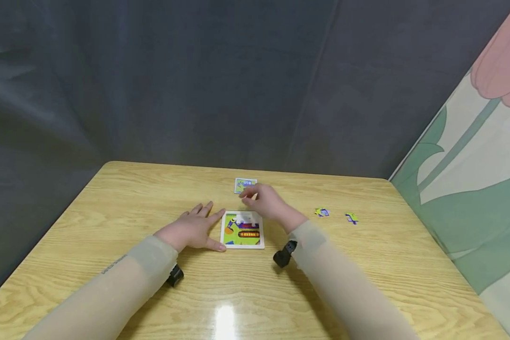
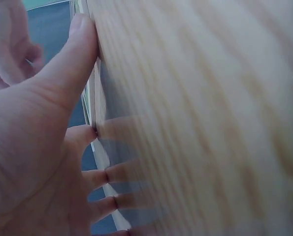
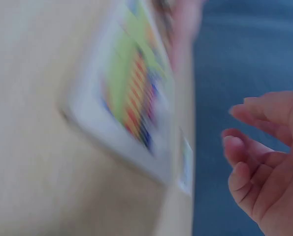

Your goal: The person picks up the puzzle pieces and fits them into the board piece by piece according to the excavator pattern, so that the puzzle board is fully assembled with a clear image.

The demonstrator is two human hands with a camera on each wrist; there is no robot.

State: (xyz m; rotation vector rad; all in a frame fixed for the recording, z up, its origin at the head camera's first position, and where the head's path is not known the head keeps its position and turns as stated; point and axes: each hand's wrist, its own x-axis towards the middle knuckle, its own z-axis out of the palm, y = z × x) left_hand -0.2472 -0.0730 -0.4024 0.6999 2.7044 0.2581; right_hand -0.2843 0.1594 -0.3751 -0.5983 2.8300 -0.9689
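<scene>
A jigsaw puzzle in a white frame [image 1: 243, 246], showing a yellow-green picture of a digger, lies flat on the table. At its left edge my left hand [image 1: 195, 230] rests with spread fingers, thumb and index finger touching the frame. A pale bare patch [image 1: 245, 218] shows in the picture's upper part. Above the frame's far edge is my right hand [image 1: 265, 203], its fingers loosely bent. In the right wrist view the thumb and fingertips [image 3: 234, 147] stand apart with nothing visible between them. Just behind this hand lies a small picture card [image 1: 240, 185], partly covered by it.
Loose puzzle pieces [image 1: 322, 212] lie to the right of the puzzle, and another piece [image 1: 351, 218] lies farther right. The wooden table [image 1: 153, 189] ends at a dark curtain [image 1: 195, 94]. A flower-patterned cloth [image 1: 471, 203] hangs along the right side.
</scene>
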